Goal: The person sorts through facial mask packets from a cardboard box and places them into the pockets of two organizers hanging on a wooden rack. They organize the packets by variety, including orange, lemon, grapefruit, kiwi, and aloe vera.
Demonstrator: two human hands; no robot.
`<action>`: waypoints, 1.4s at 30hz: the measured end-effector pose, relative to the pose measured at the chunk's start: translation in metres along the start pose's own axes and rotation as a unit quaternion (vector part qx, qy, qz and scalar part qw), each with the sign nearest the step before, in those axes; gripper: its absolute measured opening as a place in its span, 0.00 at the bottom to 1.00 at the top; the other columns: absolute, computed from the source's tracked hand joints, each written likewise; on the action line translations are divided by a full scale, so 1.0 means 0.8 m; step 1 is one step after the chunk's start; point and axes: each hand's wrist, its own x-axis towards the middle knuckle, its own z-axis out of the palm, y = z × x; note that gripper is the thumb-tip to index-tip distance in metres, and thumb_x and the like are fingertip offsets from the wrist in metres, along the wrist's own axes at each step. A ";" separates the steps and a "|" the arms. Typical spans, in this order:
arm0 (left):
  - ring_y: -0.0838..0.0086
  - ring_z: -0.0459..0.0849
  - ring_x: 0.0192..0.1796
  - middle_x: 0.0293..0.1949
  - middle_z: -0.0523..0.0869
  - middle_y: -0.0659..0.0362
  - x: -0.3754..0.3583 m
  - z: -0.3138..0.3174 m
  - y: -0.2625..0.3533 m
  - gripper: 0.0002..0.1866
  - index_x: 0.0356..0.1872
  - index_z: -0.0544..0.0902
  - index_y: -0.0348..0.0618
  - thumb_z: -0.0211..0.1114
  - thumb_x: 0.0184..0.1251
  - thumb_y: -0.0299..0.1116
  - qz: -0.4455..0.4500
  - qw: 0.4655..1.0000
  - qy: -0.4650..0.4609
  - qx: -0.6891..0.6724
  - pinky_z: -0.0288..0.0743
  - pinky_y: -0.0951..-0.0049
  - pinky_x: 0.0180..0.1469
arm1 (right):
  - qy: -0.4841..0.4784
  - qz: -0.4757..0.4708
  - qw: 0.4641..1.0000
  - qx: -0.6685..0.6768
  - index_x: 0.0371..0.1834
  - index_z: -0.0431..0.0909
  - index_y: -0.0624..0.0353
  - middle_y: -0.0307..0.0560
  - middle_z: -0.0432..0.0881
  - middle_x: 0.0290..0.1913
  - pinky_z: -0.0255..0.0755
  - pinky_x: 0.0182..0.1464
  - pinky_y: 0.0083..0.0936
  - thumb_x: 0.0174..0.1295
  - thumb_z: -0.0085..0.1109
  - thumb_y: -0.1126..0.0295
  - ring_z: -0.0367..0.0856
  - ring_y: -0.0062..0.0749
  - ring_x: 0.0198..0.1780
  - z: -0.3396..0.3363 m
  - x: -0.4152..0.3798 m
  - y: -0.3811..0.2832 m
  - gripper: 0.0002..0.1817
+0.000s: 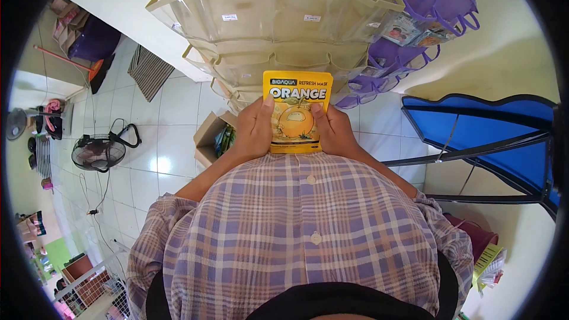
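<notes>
Upright in front of my checked shirt is a yellow sheet mask packet (296,123), printed "BIOAQUA Refresh Mask Orange" with a cartoon orange fruit. My left hand (257,127) grips its left edge, thumb across the front. On the opposite edge my right hand (335,129) holds it the same way. The fingers behind the packet are hidden. Just beyond it hangs a beige pocket organizer (267,18) with clear pockets and small white labels.
A purple hanging organizer (409,53) holds packets at the right. Below the beige one stands a cardboard box (207,133) with green packets. A black fan (99,152) and its cord lie left on white tiles. At right is a blue folding table (480,130).
</notes>
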 end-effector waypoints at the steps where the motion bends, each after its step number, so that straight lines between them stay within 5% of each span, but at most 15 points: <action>1: 0.55 0.84 0.34 0.33 0.84 0.42 -0.001 -0.002 0.000 0.23 0.45 0.79 0.34 0.40 0.82 0.43 0.000 1.000 0.000 0.000 0.75 0.65 0.41 | -0.006 0.021 0.999 -0.032 0.44 0.77 0.66 0.56 0.84 0.34 0.76 0.37 0.32 0.77 0.42 0.54 0.84 0.40 0.32 -0.001 -0.001 -0.002 0.23; 6: 0.49 0.82 0.32 0.30 0.82 0.44 0.000 -0.002 0.020 0.20 0.39 0.78 0.35 0.43 0.80 0.41 -0.015 0.956 -0.024 0.292 0.75 0.56 0.39 | -0.022 0.026 0.993 -0.115 0.44 0.75 0.66 0.58 0.83 0.31 0.75 0.33 0.37 0.77 0.43 0.54 0.84 0.48 0.28 -0.004 0.001 -0.006 0.22; 12: 0.46 0.81 0.33 0.27 0.79 0.44 0.011 0.005 0.024 0.18 0.34 0.75 0.37 0.45 0.79 0.40 0.012 0.941 0.009 0.338 0.73 0.51 0.39 | 0.004 -0.003 0.994 -0.108 0.56 0.67 0.67 0.63 0.82 0.44 0.77 0.43 0.37 0.76 0.43 0.57 0.85 0.48 0.41 0.009 0.011 0.004 0.21; 14: 0.46 0.80 0.34 0.28 0.80 0.44 0.013 0.002 0.022 0.18 0.34 0.75 0.37 0.45 0.79 0.39 0.003 0.951 0.001 0.310 0.73 0.51 0.39 | 0.022 0.015 0.985 0.169 0.61 0.67 0.64 0.59 0.79 0.54 0.76 0.53 0.35 0.77 0.42 0.59 0.82 0.43 0.52 0.018 0.012 0.014 0.20; 15: 0.45 0.80 0.34 0.28 0.80 0.43 0.014 0.001 0.021 0.18 0.34 0.75 0.37 0.45 0.79 0.39 -0.007 0.960 -0.008 0.281 0.73 0.51 0.39 | 0.022 0.014 0.985 0.169 0.61 0.67 0.64 0.59 0.79 0.54 0.76 0.53 0.35 0.77 0.42 0.59 0.82 0.43 0.52 0.016 0.013 0.008 0.20; 17: 0.45 0.80 0.34 0.28 0.80 0.43 0.014 0.001 0.021 0.18 0.34 0.75 0.37 0.45 0.79 0.40 -0.003 0.961 -0.020 0.276 0.73 0.51 0.39 | -0.002 0.168 0.887 0.429 0.64 0.66 0.62 0.51 0.77 0.58 0.75 0.58 0.30 0.77 0.42 0.59 0.79 0.36 0.57 0.006 0.014 -0.005 0.21; 18: 0.45 0.80 0.34 0.28 0.81 0.43 0.013 0.001 0.021 0.18 0.34 0.75 0.37 0.44 0.79 0.40 -0.001 0.962 -0.032 0.271 0.73 0.51 0.39 | -0.001 0.169 0.887 0.429 0.64 0.66 0.62 0.51 0.77 0.58 0.75 0.58 0.30 0.77 0.42 0.59 0.79 0.36 0.57 0.000 0.016 -0.007 0.21; 20: 0.45 0.80 0.35 0.29 0.81 0.42 0.012 0.002 0.024 0.18 0.34 0.75 0.37 0.44 0.79 0.40 -0.008 0.960 -0.037 0.277 0.73 0.51 0.39 | -0.117 0.238 0.732 0.627 0.65 0.64 0.60 0.52 0.78 0.57 0.73 0.63 0.35 0.78 0.38 0.58 0.78 0.39 0.61 -0.010 0.020 -0.008 0.21; 21: 0.45 0.81 0.35 0.29 0.81 0.42 0.013 0.002 0.024 0.19 0.35 0.75 0.37 0.44 0.79 0.40 -0.012 0.958 -0.041 0.284 0.73 0.50 0.40 | -0.118 0.239 0.732 0.627 0.65 0.64 0.60 0.52 0.78 0.57 0.73 0.63 0.35 0.78 0.38 0.58 0.78 0.39 0.61 -0.006 0.019 -0.013 0.21; 23: 0.45 0.81 0.35 0.29 0.81 0.41 0.013 0.003 0.022 0.18 0.35 0.75 0.36 0.44 0.79 0.40 -0.013 0.950 -0.045 0.310 0.74 0.50 0.39 | 0.014 0.216 0.849 0.483 0.63 0.66 0.59 0.50 0.78 0.55 0.74 0.61 0.32 0.79 0.36 0.59 0.80 0.38 0.57 0.007 0.017 -0.024 0.19; 26: 0.45 0.82 0.35 0.30 0.82 0.42 0.012 0.008 0.023 0.18 0.38 0.76 0.36 0.44 0.79 0.41 -0.024 0.928 -0.045 0.370 0.75 0.50 0.38 | 0.053 0.146 0.949 0.275 0.58 0.69 0.60 0.48 0.80 0.52 0.76 0.55 0.29 0.79 0.36 0.60 0.81 0.35 0.50 0.017 0.021 -0.004 0.17; 29: 0.46 0.82 0.34 0.30 0.82 0.43 0.015 0.012 0.033 0.18 0.39 0.76 0.37 0.44 0.80 0.41 -0.048 0.903 -0.057 0.424 0.76 0.50 0.38 | 0.100 0.072 0.988 0.095 0.52 0.69 0.65 0.52 0.81 0.43 0.74 0.45 0.31 0.78 0.39 0.61 0.82 0.35 0.42 0.025 0.023 -0.007 0.17; 33: 0.45 0.82 0.34 0.31 0.82 0.43 0.017 0.012 0.030 0.19 0.40 0.75 0.37 0.44 0.80 0.42 -0.081 0.891 -0.079 0.439 0.75 0.48 0.38 | 0.099 0.061 0.993 -0.010 0.50 0.69 0.67 0.55 0.81 0.41 0.74 0.43 0.33 0.78 0.40 0.63 0.82 0.39 0.39 0.025 0.023 -0.008 0.16; 37: 0.45 0.82 0.38 0.34 0.82 0.42 0.010 0.006 0.027 0.18 0.41 0.75 0.36 0.44 0.79 0.42 -0.052 0.922 -0.063 0.379 0.75 0.50 0.41 | 0.074 0.031 0.997 0.017 0.61 0.63 0.66 0.60 0.81 0.45 0.74 0.47 0.35 0.77 0.39 0.65 0.83 0.46 0.42 0.024 0.018 -0.003 0.18; 42: 0.42 0.81 0.52 0.51 0.80 0.36 0.002 0.018 0.029 0.21 0.61 0.71 0.32 0.45 0.79 0.38 -0.036 0.984 0.020 0.173 0.74 0.54 0.52 | 0.086 -0.041 0.994 -0.059 0.75 0.48 0.64 0.65 0.77 0.55 0.72 0.56 0.37 0.77 0.37 0.67 0.81 0.51 0.53 0.025 0.021 -0.016 0.27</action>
